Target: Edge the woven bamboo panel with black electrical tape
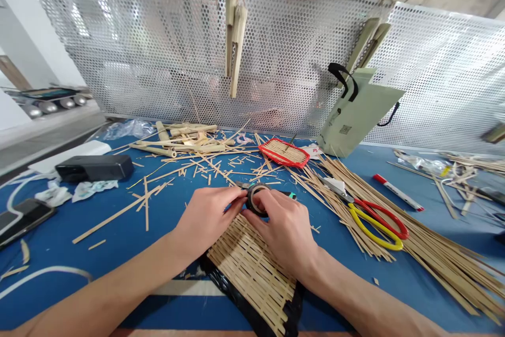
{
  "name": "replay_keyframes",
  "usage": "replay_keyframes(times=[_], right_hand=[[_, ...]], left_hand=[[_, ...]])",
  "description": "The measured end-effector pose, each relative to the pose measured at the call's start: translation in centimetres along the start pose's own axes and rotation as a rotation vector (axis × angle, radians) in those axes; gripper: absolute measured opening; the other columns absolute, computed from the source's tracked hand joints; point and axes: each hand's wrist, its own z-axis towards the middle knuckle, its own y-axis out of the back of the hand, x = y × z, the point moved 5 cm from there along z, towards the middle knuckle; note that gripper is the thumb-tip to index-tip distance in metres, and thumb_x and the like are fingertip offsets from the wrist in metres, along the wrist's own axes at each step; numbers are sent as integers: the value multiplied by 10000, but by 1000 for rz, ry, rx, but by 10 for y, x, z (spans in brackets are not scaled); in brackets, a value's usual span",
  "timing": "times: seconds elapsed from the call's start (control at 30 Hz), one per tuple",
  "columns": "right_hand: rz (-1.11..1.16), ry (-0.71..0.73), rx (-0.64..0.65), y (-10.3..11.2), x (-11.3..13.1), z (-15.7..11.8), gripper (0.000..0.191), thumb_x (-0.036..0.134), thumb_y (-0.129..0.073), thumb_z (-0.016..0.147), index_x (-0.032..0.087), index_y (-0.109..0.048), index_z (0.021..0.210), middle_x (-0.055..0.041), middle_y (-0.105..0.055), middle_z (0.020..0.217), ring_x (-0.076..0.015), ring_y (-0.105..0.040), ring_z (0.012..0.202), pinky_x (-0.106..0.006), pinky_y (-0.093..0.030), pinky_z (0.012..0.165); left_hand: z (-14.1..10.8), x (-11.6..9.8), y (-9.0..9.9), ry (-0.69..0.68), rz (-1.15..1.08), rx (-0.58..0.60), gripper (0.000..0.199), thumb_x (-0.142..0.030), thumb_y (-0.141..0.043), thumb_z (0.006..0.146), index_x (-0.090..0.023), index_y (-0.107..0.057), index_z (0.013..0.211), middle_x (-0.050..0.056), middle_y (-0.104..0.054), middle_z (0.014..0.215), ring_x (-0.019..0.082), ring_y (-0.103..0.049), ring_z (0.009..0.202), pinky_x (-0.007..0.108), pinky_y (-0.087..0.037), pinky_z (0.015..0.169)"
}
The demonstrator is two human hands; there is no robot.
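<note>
A roll of black tape (pixel 250 201) is held upright above the top end of a woven bamboo mat (pixel 250 268). My right hand (pixel 284 224) grips the roll, with fingers at its ring and the thumb below. At the roll's left side my left hand (pixel 211 216) is closed in a pinch on the tape; its fingertips are partly hidden. Black tape edging (pixel 232 292) runs along the mat's lower left side and bottom corner. Behind the roll lies a dark tool with green parts (pixel 292 195), mostly covered by my hands.
Scissors with red and yellow handles (pixel 374 221) rest on long bamboo strips (pixel 430 258) at right, near a red-capped marker (pixel 398 193). Behind are a red-edged woven piece (pixel 284 153), bamboo scraps (pixel 193 142) and a pale green bag (pixel 355 116). A dark box (pixel 94 168) lies left.
</note>
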Motion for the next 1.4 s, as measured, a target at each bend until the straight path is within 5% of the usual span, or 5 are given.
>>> replay_keyframes(times=[0.23,0.4,0.83,1.13,1.4], right_hand=[[-44,-26,62,-6,1,-1,168,228,-660,940,252,-514,862,20,-676,791,-188,-622,686,-322,-317,601],[37,-56,94,-8,2,-1,133,209,-635,923,248,-526,858,13,-655,774,-182,-576,659,-318,-301,595],[689,-313,310,-15,-29,17,163,250,-781,840,223,-621,821,53,-632,822,-138,-518,789,-275,-389,731],[1020,-403,495,-12,-43,18,272,423,-775,863,197,-627,897,40,-518,827,-121,-426,747,-265,-338,683],[1017,-433,592,-5,-46,20,248,388,-725,876,201,-569,825,44,-467,764,-122,-389,711,-268,-287,642]], left_hand=[[-7,-6,-5,-36,295,-28,221,-163,-538,999,-186,-720,876,2,-781,782,179,-733,666,295,-384,565],[-6,-8,-3,-7,310,-50,193,-149,-536,918,-188,-629,754,-5,-705,700,149,-618,598,295,-326,568],[6,31,1,531,-508,217,110,-291,-572,764,-215,-638,721,-52,-622,577,150,-600,585,262,-419,598],[8,38,13,631,-699,140,115,-299,-606,688,-194,-642,717,-52,-593,554,124,-542,568,244,-415,597],[7,37,16,647,-749,191,124,-309,-634,698,-187,-624,721,-56,-561,557,116,-501,566,246,-387,591]])
